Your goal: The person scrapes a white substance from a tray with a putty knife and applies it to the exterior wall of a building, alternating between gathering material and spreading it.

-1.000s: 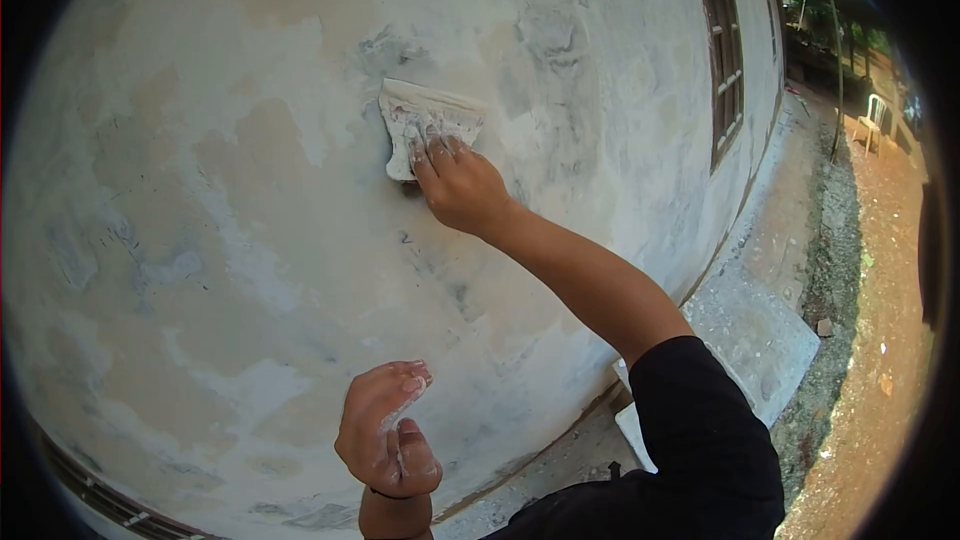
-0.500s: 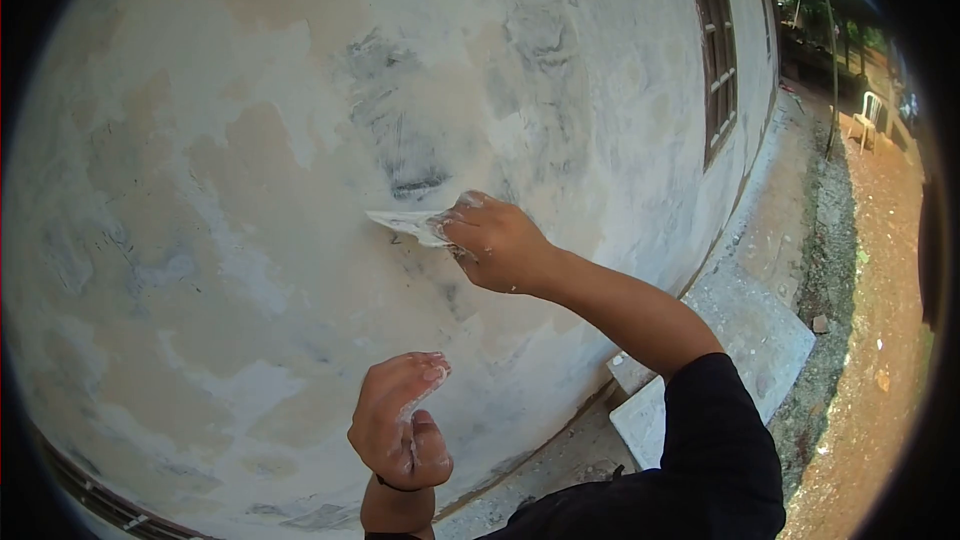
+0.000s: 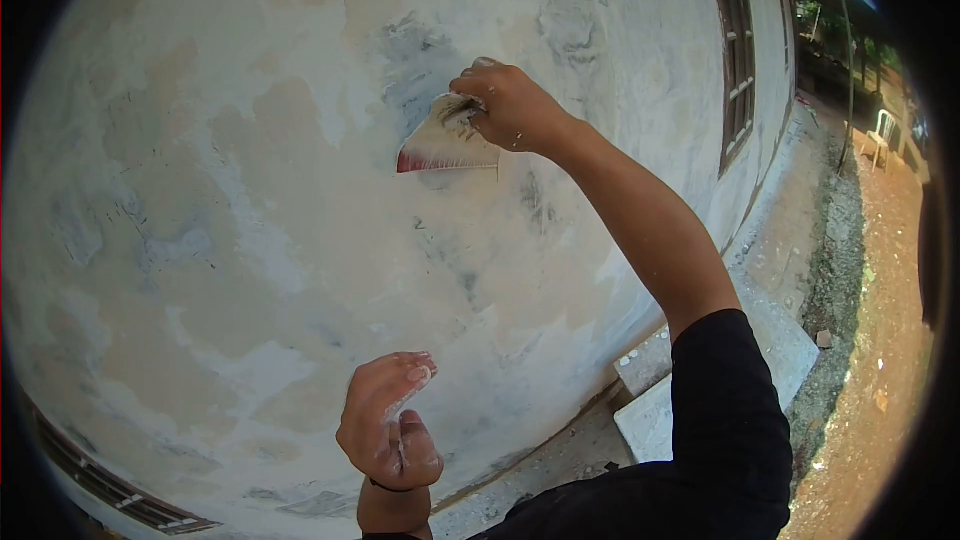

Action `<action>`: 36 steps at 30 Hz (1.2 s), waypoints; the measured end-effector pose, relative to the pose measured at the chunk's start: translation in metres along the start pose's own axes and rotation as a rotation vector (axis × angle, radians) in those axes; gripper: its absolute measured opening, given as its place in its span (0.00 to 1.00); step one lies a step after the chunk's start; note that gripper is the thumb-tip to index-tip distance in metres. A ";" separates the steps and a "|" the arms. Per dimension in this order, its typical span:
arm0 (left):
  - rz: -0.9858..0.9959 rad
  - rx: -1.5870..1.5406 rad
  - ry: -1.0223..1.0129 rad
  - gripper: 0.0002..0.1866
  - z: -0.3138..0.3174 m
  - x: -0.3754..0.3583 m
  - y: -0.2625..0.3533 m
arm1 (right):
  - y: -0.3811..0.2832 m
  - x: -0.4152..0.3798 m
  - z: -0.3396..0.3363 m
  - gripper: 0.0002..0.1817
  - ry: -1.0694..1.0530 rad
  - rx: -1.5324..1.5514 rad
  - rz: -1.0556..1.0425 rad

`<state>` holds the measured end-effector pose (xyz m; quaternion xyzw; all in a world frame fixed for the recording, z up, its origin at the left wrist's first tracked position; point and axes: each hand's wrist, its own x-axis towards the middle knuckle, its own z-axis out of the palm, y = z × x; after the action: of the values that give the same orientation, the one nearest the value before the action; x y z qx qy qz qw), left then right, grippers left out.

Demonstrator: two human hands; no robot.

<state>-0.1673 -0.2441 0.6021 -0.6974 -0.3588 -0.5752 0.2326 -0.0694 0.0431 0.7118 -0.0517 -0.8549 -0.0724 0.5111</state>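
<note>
My right hand point(image 3: 515, 110) is closed around the top of a putty knife point(image 3: 450, 145), whose wide blade is smeared with cream filler and dark marks. The blade's lower edge lies against the patchy plastered wall point(image 3: 300, 290), just below a grey rough patch point(image 3: 415, 60). A reddish tint shows at its left corner. Lower down, my left hand point(image 3: 390, 420) is held in front of the wall with bent fingers and a gap between fingertips and thumb. White paste coats its fingers, and no tool shows in it.
A barred window point(image 3: 735, 60) is set in the wall at the right. Pale slabs point(image 3: 775, 340) lie at the wall's foot, beside a gravel strip point(image 3: 835, 270) and a dirt path point(image 3: 885, 340). A white chair point(image 3: 882, 135) stands farther back. Another barred opening point(image 3: 120, 490) shows at lower left.
My right hand has moved up the wall with the putty knife, and the blade has turned to point downward. My left hand keeps its pose, and the view has shifted slightly.
</note>
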 end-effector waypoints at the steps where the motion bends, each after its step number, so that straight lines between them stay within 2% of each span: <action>1: 0.001 0.007 -0.004 0.21 -0.001 0.000 0.000 | 0.003 0.003 -0.001 0.18 0.047 -0.012 -0.018; 7: -0.001 -0.011 -0.006 0.21 0.003 0.001 0.001 | 0.009 0.017 -0.013 0.20 0.114 -0.065 -0.021; 12: -0.012 -0.019 -0.026 0.20 0.009 0.004 0.005 | 0.013 0.031 -0.044 0.24 0.187 -0.143 0.107; 14: -0.006 -0.022 -0.033 0.18 0.011 0.007 0.007 | 0.012 0.031 -0.059 0.24 0.229 -0.163 0.095; 16: -0.007 -0.023 -0.045 0.17 0.015 0.009 0.008 | 0.008 0.028 -0.075 0.23 0.267 -0.015 0.230; 18: -0.010 -0.025 -0.062 0.17 0.021 0.010 0.008 | 0.006 0.020 -0.083 0.21 0.271 -0.030 0.293; 20: -0.012 -0.062 -0.066 0.16 0.032 0.012 0.007 | 0.007 0.010 -0.080 0.17 0.551 -0.191 0.032; 21: -0.014 -0.069 -0.078 0.16 0.039 0.014 0.007 | 0.004 0.005 -0.073 0.12 0.574 -0.285 -0.040; 23: 0.014 -0.077 -0.108 0.17 0.053 0.018 0.008 | 0.008 -0.002 -0.037 0.08 0.631 -0.331 -0.114; 25: 0.003 -0.105 -0.124 0.17 0.067 0.019 0.012 | -0.006 -0.019 -0.004 0.10 0.534 -0.428 -0.126; 29: -0.017 -0.099 -0.176 0.19 0.085 0.023 0.016 | -0.029 -0.058 0.054 0.11 0.459 -0.380 -0.142; 30: -0.021 -0.078 -0.178 0.19 0.088 0.024 0.015 | -0.032 -0.066 0.066 0.10 0.499 -0.383 -0.146; 36: -0.087 0.046 -0.239 0.19 0.114 0.021 0.013 | -0.055 -0.120 0.091 0.11 0.442 -0.211 -0.169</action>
<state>-0.0829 -0.1631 0.5969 -0.7392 -0.4271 -0.4890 0.1791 -0.1007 0.0034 0.5596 -0.0157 -0.7114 -0.2131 0.6695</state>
